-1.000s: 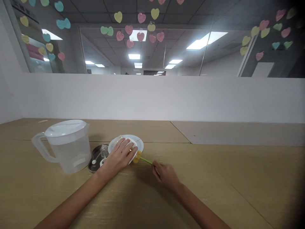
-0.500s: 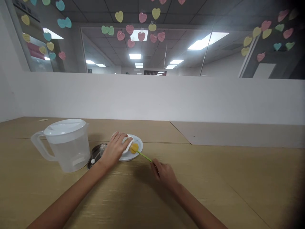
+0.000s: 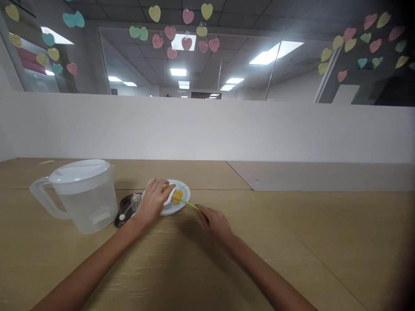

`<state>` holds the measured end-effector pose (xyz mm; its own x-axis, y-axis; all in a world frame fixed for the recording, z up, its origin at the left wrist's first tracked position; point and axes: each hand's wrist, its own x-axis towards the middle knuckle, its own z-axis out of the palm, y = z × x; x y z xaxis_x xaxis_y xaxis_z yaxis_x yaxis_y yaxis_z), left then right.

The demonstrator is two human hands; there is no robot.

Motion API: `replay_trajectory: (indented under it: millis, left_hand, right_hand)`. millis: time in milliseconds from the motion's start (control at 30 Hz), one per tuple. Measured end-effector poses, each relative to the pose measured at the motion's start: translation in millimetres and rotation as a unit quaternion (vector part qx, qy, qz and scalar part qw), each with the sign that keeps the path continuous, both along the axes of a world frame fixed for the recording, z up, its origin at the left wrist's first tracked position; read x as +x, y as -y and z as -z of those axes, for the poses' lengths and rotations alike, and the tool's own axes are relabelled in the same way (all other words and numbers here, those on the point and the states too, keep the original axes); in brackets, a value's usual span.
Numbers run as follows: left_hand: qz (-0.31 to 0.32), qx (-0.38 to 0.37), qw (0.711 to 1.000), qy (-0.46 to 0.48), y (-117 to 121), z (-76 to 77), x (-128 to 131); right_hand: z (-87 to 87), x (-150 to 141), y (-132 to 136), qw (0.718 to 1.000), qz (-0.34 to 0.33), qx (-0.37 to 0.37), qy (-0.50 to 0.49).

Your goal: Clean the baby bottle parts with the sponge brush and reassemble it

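My left hand [image 3: 152, 201] grips a white hollow object [image 3: 170, 195], perhaps a cup or lid, above a white plate [image 3: 183, 189]. My right hand [image 3: 214, 223] pinches the end of a thin green handle [image 3: 189, 204]. That handle ends in a yellow sponge head [image 3: 177, 197], which touches the white object's open end over the plate. Some yellow also shows inside the white object. My left fingers hide most of its shape.
A clear plastic lidded pitcher [image 3: 86, 203] stands left of my left hand. Beside it lies a dark metal tray [image 3: 122, 211] holding a small glass piece [image 3: 136, 201]. A white partition [image 3: 207, 129] runs behind the wooden table [image 3: 259, 250].
The sponge head has moved from beside the white object's end to against its opening. My right hand has moved left with the handle, and the white object has turned in my left hand.
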<state>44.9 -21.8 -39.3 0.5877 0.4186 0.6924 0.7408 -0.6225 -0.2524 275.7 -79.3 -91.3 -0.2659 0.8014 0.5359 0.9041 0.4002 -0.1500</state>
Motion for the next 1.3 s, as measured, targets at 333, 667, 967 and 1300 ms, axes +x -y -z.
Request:
replay_trajectory:
  millis: [333,667,967,1300]
  left_hand:
    - [-0.025,-0.002,0.998,0.054,-3,-5.0,-13]
    - [0.035,0.017,0.999,0.031,9,-0.9,5]
    - [-0.107,0.027,0.993,0.049,-34,-17.8,-27]
    - [-0.003,0.033,0.996,-0.079,-43,-22.6,-30]
  right_hand:
    - [-43.0,-15,-5,1.0,0.008,-0.016,0.012]
    - [-35.6,-25,-2,1.0,0.012,-0.026,0.013]
    - [-38.5,10,5,0.996,0.034,-0.029,-0.072]
    - [-5.9,46,-15,0.958,0.228,-0.1,-0.142]
